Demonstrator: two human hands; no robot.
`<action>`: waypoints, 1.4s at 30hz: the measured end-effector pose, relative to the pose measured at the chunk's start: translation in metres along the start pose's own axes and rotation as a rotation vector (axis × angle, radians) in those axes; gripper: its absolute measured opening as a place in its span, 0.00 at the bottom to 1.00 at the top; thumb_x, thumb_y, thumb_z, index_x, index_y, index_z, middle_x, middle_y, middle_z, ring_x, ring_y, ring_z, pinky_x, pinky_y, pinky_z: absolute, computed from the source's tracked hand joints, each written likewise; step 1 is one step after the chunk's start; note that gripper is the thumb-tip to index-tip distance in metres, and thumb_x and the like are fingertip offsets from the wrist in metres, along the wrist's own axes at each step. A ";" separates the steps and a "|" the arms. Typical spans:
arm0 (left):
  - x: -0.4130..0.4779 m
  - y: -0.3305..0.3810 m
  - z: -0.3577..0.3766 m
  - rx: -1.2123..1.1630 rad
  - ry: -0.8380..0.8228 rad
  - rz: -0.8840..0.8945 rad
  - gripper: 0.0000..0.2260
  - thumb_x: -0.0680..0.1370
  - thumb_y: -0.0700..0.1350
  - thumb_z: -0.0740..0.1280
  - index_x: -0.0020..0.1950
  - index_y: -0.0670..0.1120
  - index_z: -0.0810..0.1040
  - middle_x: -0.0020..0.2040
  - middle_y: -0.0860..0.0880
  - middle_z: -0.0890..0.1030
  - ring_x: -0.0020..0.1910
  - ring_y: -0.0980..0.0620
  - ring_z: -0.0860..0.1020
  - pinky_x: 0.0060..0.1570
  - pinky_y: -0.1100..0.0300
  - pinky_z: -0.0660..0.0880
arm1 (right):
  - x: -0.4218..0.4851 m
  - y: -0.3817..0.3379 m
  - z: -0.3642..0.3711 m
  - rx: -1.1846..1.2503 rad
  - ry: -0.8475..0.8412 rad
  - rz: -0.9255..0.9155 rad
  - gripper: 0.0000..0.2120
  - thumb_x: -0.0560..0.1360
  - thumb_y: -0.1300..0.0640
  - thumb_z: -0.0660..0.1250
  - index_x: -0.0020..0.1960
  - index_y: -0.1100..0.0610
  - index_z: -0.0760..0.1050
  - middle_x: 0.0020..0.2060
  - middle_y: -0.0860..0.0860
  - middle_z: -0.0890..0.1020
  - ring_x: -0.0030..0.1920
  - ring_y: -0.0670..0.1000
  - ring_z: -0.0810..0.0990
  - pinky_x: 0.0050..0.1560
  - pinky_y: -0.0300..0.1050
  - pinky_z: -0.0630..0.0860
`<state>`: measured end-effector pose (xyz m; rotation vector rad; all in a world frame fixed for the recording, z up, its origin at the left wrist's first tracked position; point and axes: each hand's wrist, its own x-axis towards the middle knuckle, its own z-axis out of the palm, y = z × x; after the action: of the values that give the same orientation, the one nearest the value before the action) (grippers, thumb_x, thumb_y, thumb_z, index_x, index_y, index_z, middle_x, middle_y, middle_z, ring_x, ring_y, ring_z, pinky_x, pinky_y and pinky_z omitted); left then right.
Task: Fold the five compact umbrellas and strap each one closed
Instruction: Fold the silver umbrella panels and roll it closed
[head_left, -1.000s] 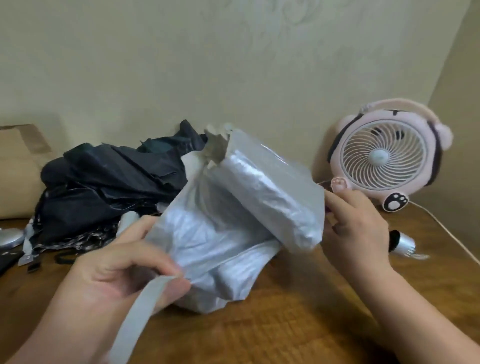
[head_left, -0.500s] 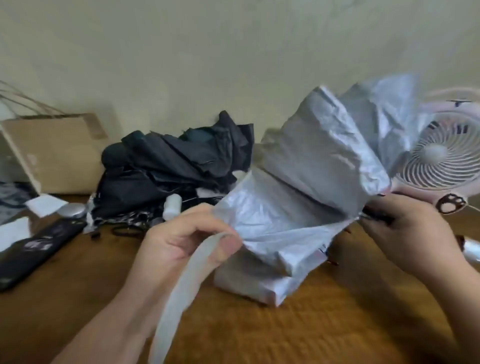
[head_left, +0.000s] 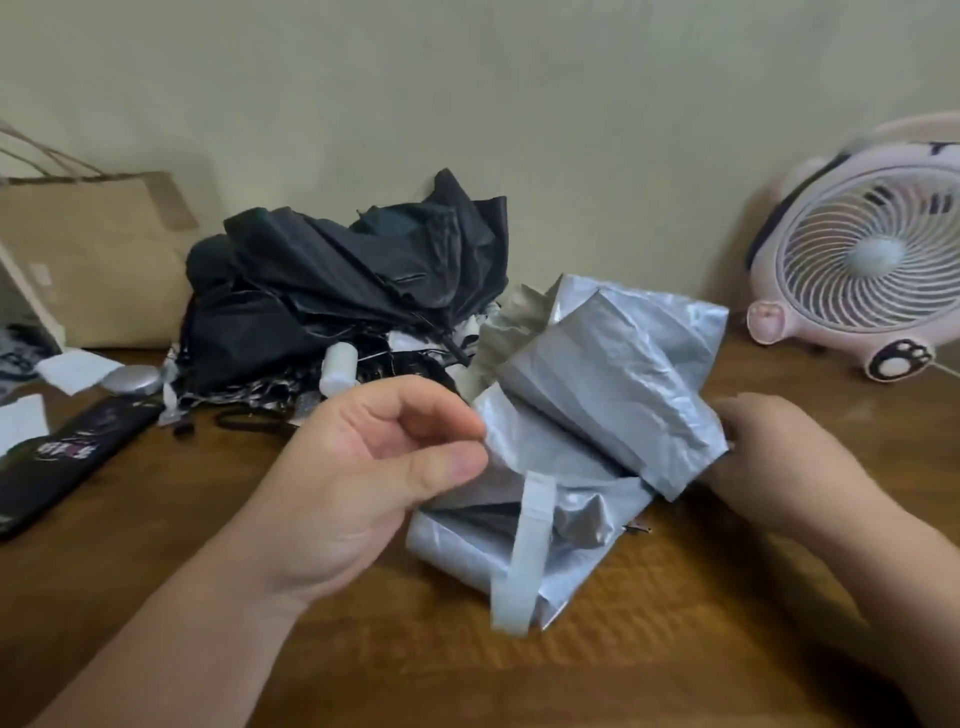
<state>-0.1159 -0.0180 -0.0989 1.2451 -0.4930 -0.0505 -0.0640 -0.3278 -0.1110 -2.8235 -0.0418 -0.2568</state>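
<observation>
Nothing is legible; the pink print (head_left: 66, 451) on the black case (head_left: 31, 499) left of the umbrella pile (head_left: 337, 280) is blurred.

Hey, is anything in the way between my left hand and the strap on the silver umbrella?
Nothing visible. The strap hangs free in front of the silver umbrella, just below and to the right of your left hand, which pinches the canopy's edge.

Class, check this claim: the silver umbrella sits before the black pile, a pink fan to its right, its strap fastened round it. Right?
No: the head view shows the strap hanging loose down the front of the silver umbrella, not fastened. The umbrella does sit before the black pile, the pink fan to its right.
</observation>
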 end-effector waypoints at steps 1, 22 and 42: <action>0.000 0.000 -0.001 -0.012 -0.016 -0.037 0.14 0.64 0.47 0.84 0.44 0.45 0.85 0.41 0.46 0.83 0.42 0.52 0.82 0.45 0.62 0.79 | -0.003 0.002 -0.004 -0.055 0.003 0.015 0.08 0.72 0.42 0.72 0.41 0.43 0.76 0.40 0.43 0.76 0.48 0.53 0.77 0.39 0.48 0.71; -0.006 -0.005 0.020 0.230 0.082 -0.086 0.14 0.73 0.40 0.72 0.55 0.54 0.85 0.48 0.41 0.87 0.51 0.40 0.85 0.52 0.53 0.83 | -0.002 0.006 -0.008 0.298 0.126 -0.206 0.20 0.68 0.46 0.75 0.55 0.41 0.70 0.49 0.41 0.79 0.48 0.43 0.77 0.46 0.46 0.75; 0.079 0.036 0.080 0.671 0.040 0.270 0.01 0.71 0.46 0.78 0.41 0.52 0.88 0.40 0.57 0.86 0.43 0.61 0.84 0.45 0.72 0.75 | 0.063 -0.002 -0.070 0.679 -0.253 0.122 0.14 0.75 0.40 0.66 0.36 0.46 0.79 0.29 0.49 0.72 0.27 0.49 0.65 0.29 0.41 0.58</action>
<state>-0.0846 -0.1012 -0.0215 1.8151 -0.6675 0.3968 -0.0144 -0.3469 -0.0337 -2.1532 -0.0090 0.1275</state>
